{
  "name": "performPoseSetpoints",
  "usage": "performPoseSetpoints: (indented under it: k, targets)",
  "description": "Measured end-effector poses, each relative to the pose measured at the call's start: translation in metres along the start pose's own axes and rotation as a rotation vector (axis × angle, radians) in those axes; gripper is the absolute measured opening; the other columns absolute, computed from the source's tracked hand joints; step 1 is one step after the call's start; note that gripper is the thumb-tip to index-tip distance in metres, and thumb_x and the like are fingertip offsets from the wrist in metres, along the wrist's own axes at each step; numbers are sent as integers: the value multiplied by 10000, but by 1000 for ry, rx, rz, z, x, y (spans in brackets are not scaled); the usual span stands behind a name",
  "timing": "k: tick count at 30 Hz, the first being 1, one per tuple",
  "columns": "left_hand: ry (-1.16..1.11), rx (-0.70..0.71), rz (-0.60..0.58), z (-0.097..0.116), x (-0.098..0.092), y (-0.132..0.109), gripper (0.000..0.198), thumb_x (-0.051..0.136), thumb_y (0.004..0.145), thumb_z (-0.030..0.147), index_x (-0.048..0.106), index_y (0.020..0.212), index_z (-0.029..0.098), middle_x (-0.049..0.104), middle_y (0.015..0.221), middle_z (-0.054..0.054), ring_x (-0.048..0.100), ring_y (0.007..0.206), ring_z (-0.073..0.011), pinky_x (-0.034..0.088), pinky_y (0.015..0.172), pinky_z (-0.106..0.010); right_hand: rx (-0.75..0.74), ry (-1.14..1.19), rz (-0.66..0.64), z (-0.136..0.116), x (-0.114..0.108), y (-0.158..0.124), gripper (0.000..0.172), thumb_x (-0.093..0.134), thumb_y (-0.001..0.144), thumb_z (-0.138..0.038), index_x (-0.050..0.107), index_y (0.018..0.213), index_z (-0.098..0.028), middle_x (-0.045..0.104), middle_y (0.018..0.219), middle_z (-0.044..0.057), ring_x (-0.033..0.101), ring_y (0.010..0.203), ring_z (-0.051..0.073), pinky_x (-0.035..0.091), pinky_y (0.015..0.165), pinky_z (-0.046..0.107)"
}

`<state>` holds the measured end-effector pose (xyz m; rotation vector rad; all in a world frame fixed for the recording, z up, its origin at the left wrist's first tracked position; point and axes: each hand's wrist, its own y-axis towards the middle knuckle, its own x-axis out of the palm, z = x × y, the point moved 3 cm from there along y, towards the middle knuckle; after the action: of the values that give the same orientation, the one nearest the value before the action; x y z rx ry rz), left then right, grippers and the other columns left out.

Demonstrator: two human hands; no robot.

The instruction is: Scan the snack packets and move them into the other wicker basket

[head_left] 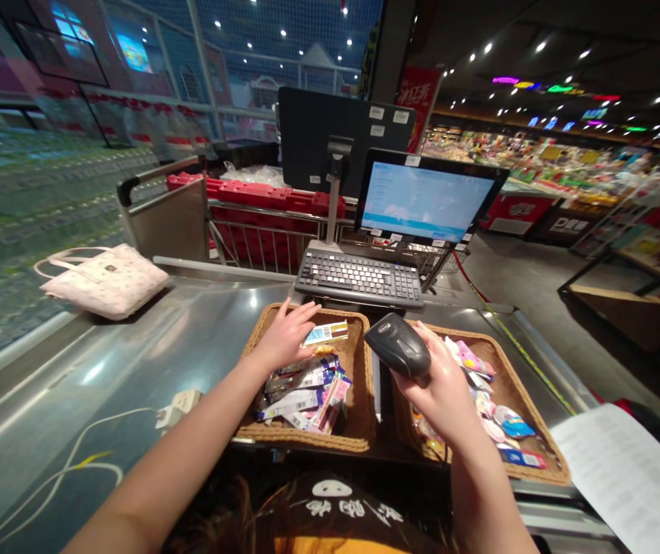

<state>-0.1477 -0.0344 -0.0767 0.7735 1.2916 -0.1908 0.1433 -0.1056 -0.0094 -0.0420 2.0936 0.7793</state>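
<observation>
One scanner (398, 344), probably light, best held behind its head, is gripped at centre-right by the right hand (442, 378); whether a central packet (328, 332) is pinched by the left hand (288, 335) cannot be told.

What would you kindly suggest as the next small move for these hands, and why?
I would probably turn the scanner toward the packet beside the left hand: the right hand already has it in its grip, close to the left basket, and the packet's barcode shows. Whether the left hand touches the packet is hard to tell.
</observation>
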Motion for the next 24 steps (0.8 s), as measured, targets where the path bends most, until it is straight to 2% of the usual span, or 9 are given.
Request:
performPoseSetpoints:
  k: [5,11,14,18,24]
  targets:
    - [5,-32,-109,-4,14,-5,201,701,778,307,715,911,156,548,1426,-186,450,1383,-320,162,1175,-643,2,19,-6,-2,2,2,432,622,775,-177,582,1205,-210,583,1328,119,482,1330,324,421,1102,544]
    - [36,-106,-147,-14,31,-13,149,689,750,284,715,789,142,525,1441,-206,408,1406,-365,165,1158,-682,9,17,-5,-5,3,3,430,616,782,-174,576,1209,-199,588,1318,131,487,1323,326,424,1095,550]
    - [92,-161,-174,-19,38,-18,89,677,732,214,704,752,132,509,1448,-224,391,1412,-387,183,1140,-705,12,14,1,-6,3,3,412,608,789,-177,579,1200,-198,588,1317,135,494,1317,326,428,1089,550]
    - [153,-262,-212,-23,42,-21,149,623,739,119,717,854,132,459,1486,-232,355,1436,-380,198,1134,-712,6,4,15,-2,3,2,453,618,784,-195,566,1235,-198,579,1335,134,493,1324,322,419,1103,542]
    - [159,-310,-193,-22,39,-16,260,537,842,152,702,1044,153,382,1546,-200,332,1459,-326,204,1165,-664,-5,-39,70,8,-9,0,396,620,809,-240,593,1203,-203,604,1298,133,500,1326,331,430,1095,541]
